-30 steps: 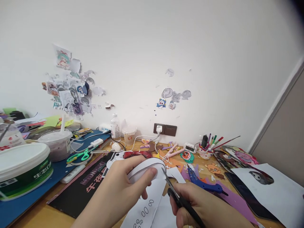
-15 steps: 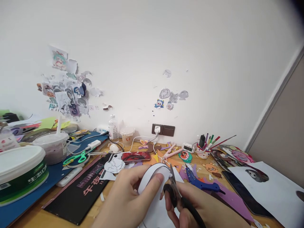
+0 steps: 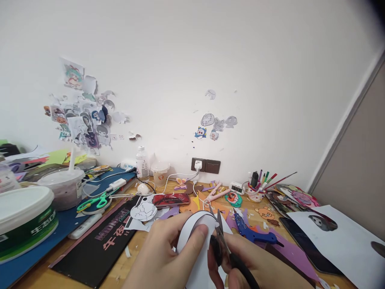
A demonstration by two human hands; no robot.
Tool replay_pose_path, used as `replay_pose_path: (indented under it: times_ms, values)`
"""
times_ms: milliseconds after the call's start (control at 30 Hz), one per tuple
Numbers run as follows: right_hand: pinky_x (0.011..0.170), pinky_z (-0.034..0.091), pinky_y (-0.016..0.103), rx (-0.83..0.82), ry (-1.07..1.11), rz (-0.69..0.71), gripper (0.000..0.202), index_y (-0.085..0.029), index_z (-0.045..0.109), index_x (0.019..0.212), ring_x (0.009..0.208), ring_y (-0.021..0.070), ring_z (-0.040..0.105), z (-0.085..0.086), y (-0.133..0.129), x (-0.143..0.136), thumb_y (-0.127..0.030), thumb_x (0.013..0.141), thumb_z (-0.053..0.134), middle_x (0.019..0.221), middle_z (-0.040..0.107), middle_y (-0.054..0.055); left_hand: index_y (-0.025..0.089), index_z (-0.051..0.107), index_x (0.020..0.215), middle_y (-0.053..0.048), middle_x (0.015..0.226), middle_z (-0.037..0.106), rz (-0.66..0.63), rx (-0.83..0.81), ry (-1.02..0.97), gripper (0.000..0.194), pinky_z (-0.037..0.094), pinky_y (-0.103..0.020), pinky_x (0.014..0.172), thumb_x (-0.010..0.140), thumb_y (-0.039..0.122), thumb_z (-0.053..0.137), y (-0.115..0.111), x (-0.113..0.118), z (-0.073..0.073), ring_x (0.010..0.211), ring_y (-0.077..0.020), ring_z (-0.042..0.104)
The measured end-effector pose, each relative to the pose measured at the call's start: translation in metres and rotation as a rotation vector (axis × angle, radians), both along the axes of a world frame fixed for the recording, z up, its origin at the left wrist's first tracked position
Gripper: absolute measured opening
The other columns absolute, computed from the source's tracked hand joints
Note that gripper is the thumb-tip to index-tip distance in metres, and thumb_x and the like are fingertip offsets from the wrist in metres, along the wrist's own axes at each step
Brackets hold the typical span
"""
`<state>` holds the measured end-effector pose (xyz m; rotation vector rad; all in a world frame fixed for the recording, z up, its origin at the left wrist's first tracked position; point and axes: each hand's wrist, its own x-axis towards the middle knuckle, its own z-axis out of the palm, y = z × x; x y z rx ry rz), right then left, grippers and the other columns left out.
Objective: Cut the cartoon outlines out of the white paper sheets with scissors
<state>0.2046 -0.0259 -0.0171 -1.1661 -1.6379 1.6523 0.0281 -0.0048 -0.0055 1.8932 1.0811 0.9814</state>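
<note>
My left hand (image 3: pixel 174 249) pinches a curled sheet of white paper (image 3: pixel 197 218), thumb on the near face and fingers behind it. A dark curved line runs along the paper's upper edge. In my right hand (image 3: pixel 240 257) is a pair of scissors (image 3: pixel 224 245) with black handles, its blades apart and pointing up and away at the right edge of the paper. The fingers of my right hand are partly hidden behind the handles. Part of the white paper hangs down below my left thumb.
A blue glue gun (image 3: pixel 255 235) lies right of the scissors on purple paper. A black box (image 3: pixel 99 245), green-handled scissors (image 3: pixel 96 202) and a green tub (image 3: pixel 27 222) stand left. Behind are a red case (image 3: pixel 171 199) and pen cup (image 3: pixel 254 192); a dark tablet (image 3: pixel 309 245) lies far right.
The scissors blades have shifted slightly along the paper's right edge and stand a little wider apart. My left hand keeps its hold; the whole view has drifted slightly.
</note>
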Motion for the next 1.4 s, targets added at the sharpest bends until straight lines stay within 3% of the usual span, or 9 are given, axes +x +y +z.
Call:
replay_pose_path:
  times_ms: [167,367,533,667,800,1233,1400]
  values:
    - [0.062,0.036,0.018,0.023,0.072,0.040,0.018,-0.017,0.052,0.078,0.060,0.0078,0.041,0.004,0.001,-0.003,-0.006,0.066,0.060,0.071,0.052,-0.005,0.016,0.051,0.060,0.002,0.057,0.048,-0.005,-0.013,0.034,0.036,0.033,-0.023,0.053,0.084,0.042,0.042,0.001,-0.002,-0.001,0.056,-0.0126,0.042]
    - [0.057,0.032,0.017,0.013,0.099,0.049,0.022,-0.018,0.047,0.074,0.059,0.0075,0.035,-0.001,0.004,-0.001,-0.003,0.064,0.060,0.065,0.042,-0.007,0.016,0.054,0.063,0.001,0.058,0.049,-0.025,-0.012,0.051,0.035,0.034,-0.022,0.052,0.084,0.042,0.043,0.003,-0.006,-0.002,0.057,-0.0128,0.043]
    - [0.054,0.030,0.015,0.029,0.028,0.069,0.022,-0.018,0.046,0.074,0.058,0.0066,0.033,0.002,0.004,0.001,-0.001,0.064,0.056,0.067,0.043,-0.007,0.016,0.059,0.073,0.000,0.064,0.053,-0.086,-0.052,0.025,0.032,0.036,-0.020,0.051,0.083,0.044,0.047,0.006,-0.011,0.000,0.060,-0.0127,0.047]
    - [0.052,0.029,0.016,0.078,-0.147,0.049,0.019,-0.017,0.046,0.072,0.061,0.0072,0.038,0.004,0.005,0.002,-0.008,0.065,0.061,0.069,0.047,-0.006,0.018,0.056,0.073,0.003,0.060,0.049,-0.111,-0.118,-0.104,0.031,0.033,-0.016,0.044,0.084,0.046,0.047,0.009,-0.015,0.000,0.053,-0.0089,0.042]
    - [0.051,0.029,0.019,0.118,-0.313,0.030,0.020,-0.018,0.046,0.071,0.062,0.0090,0.041,-0.001,0.006,0.005,-0.015,0.064,0.065,0.069,0.049,-0.006,0.019,0.052,0.075,0.006,0.053,0.041,-0.095,-0.151,-0.108,0.029,0.026,-0.015,0.039,0.082,0.047,0.051,0.012,-0.020,-0.001,0.047,-0.0074,0.034]
    - [0.050,0.026,0.019,0.116,-0.349,0.068,0.023,-0.018,0.043,0.066,0.059,0.0089,0.034,-0.007,0.008,0.006,-0.022,0.066,0.065,0.066,0.043,-0.005,0.018,0.056,0.072,0.005,0.051,0.039,-0.040,-0.085,-0.069,0.029,0.024,-0.015,0.039,0.080,0.045,0.053,0.015,-0.027,0.002,0.048,-0.0080,0.032]
    - [0.050,0.028,0.019,0.110,-0.342,0.061,0.018,-0.018,0.041,0.063,0.059,0.0095,0.037,-0.002,0.009,0.002,-0.023,0.073,0.055,0.064,0.043,-0.004,0.018,0.056,0.072,0.005,0.050,0.040,-0.041,-0.086,-0.065,0.031,0.023,-0.015,0.039,0.080,0.048,0.053,0.015,-0.028,0.002,0.046,-0.0078,0.032]
